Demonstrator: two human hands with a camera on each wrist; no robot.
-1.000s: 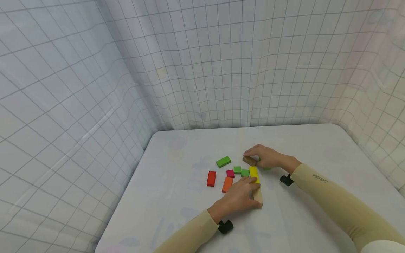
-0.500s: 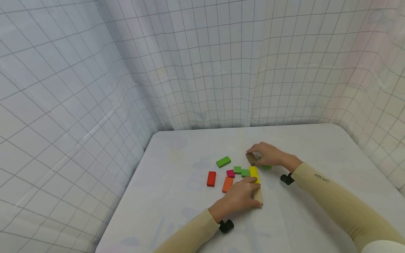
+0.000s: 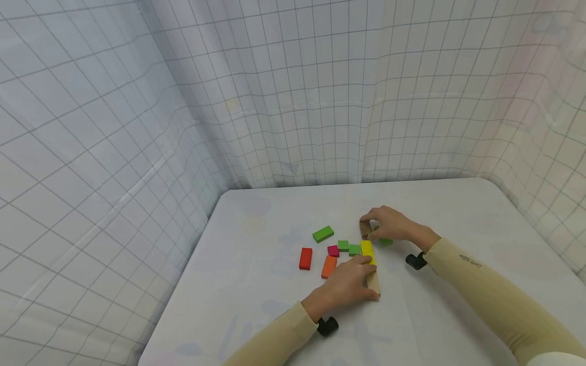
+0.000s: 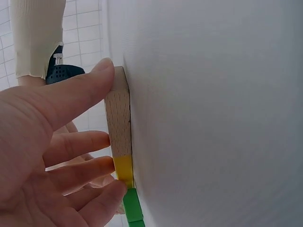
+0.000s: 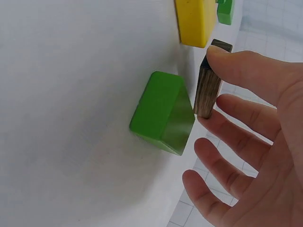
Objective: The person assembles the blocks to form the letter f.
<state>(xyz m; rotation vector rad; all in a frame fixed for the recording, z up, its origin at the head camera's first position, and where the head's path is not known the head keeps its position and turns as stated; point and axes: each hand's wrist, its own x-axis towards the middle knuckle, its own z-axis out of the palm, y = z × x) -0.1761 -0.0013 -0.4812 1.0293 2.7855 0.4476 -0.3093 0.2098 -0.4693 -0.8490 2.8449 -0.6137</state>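
My right hand (image 3: 389, 223) pinches a dark brown wooden block (image 5: 207, 90) between thumb and index finger, just beyond the far end of a yellow block (image 3: 367, 247). The other right fingers are spread. A green block (image 5: 158, 104) lies beneath that hand, partly hidden in the head view. My left hand (image 3: 345, 284) rests along a row on the table. Its thumb touches the near end of a light wooden block (image 4: 118, 123), and its fingertips touch the top near the joint with the yellow block. In the head view these fingers partly cover both blocks.
Left of the row are two small green blocks (image 3: 343, 246), a crimson block (image 3: 333, 251), an orange block (image 3: 328, 267), a red block (image 3: 305, 258) and a longer green block (image 3: 323, 234). Grid-patterned curtains (image 3: 293, 101) surround the white table (image 3: 238, 300).
My right hand has shifted slightly right and turned the brown block from slanting to nearly in line with the yellow one. The left hand stays almost still.
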